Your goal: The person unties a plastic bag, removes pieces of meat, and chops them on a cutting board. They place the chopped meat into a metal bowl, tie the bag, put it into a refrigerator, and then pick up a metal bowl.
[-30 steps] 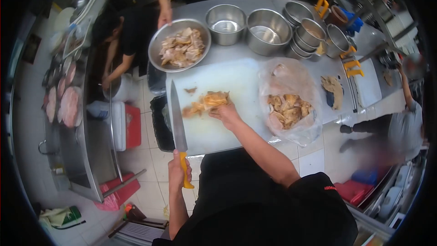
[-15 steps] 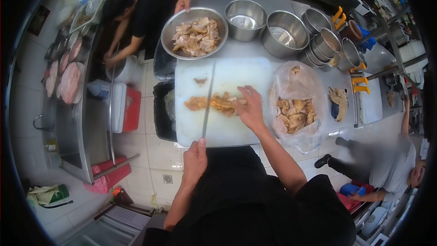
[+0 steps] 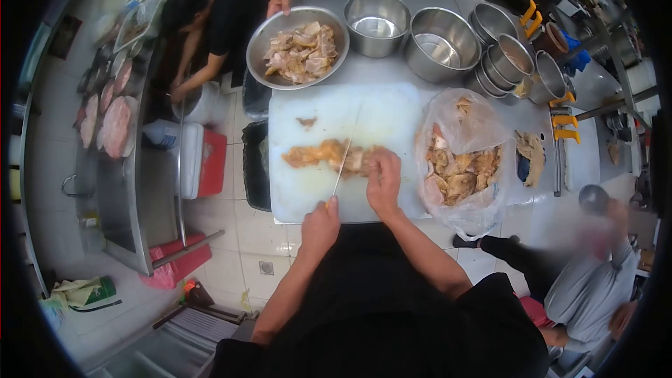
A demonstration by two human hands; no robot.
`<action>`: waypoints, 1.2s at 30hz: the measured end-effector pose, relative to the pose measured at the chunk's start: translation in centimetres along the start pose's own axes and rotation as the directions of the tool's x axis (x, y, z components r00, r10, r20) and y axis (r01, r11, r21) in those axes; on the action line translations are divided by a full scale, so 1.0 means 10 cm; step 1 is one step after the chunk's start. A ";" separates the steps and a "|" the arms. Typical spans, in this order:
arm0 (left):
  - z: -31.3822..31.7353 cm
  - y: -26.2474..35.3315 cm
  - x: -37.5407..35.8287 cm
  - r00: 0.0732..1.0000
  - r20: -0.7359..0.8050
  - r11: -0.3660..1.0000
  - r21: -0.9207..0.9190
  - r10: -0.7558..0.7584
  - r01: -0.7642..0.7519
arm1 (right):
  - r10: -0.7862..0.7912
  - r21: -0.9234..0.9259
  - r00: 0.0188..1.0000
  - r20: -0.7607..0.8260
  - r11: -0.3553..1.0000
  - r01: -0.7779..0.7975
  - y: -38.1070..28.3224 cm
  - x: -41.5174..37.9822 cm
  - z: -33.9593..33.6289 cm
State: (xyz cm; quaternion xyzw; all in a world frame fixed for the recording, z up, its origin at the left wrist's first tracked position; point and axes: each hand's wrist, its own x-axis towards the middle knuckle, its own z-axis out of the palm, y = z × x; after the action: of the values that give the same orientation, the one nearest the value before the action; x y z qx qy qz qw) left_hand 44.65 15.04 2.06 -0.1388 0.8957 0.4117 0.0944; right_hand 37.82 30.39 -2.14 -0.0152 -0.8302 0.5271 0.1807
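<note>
Though beside the cutting board (image 3: 304,199), bag (image 3: 476,126) and bowl (image 3: 262,40) apart from hands (image 3: 384,182)

Left hand (image 3: 320,227): we hold the knife (image 3: 344,161) across the meat (image 3: 316,152).
Right hand (image 3: 384,178): we touch the meat's right end.
Board (image 3: 308,194): under the meat.
Plastic bag (image 3: 462,126): right of our board, holding chunks (image 3: 458,180).
</note>
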 end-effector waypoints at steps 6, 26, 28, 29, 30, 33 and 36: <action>0.08 -0.03 0.11 0.994 0.076 0.978 0.199 -0.076 0.059 | -0.186 -0.001 0.981 -0.060 0.983 0.186 -0.31 0.76 0.09; -0.19 -0.07 0.28 0.986 0.102 0.990 0.060 -0.129 0.124 | -0.115 -0.099 0.810 0.575 0.973 0.209 0.01 0.80 -0.43; -0.29 0.04 0.20 0.989 0.091 0.993 0.047 -0.114 0.110 | -0.133 -0.192 0.811 0.569 0.938 0.289 -0.05 0.45 -0.53; -0.33 0.08 0.13 0.988 0.121 0.994 0.045 -0.101 0.096 | -0.105 -0.223 0.852 0.513 0.942 0.251 -0.02 0.32 -0.52; -0.34 0.09 0.06 0.985 0.150 0.996 0.043 -0.088 0.082 | -0.077 -0.251 0.888 0.454 0.945 0.210 0.01 0.19 -0.51; -0.21 0.00 -0.19 0.972 0.220 0.996 0.052 -0.084 0.074 | 0.216 -0.277 0.921 0.323 0.952 -0.126 0.02 -0.11 -0.39; -0.19 0.02 -0.31 0.951 0.293 0.989 0.132 -0.102 0.065 | 0.365 0.082 0.900 0.238 0.916 -0.393 -0.03 -0.21 -0.38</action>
State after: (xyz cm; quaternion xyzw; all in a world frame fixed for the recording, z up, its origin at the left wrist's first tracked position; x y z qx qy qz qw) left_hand 47.37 14.23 4.26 -0.1068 0.8876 0.3688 0.2544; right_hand 41.04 33.10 -1.05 -0.1074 -0.7905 0.6027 -0.0169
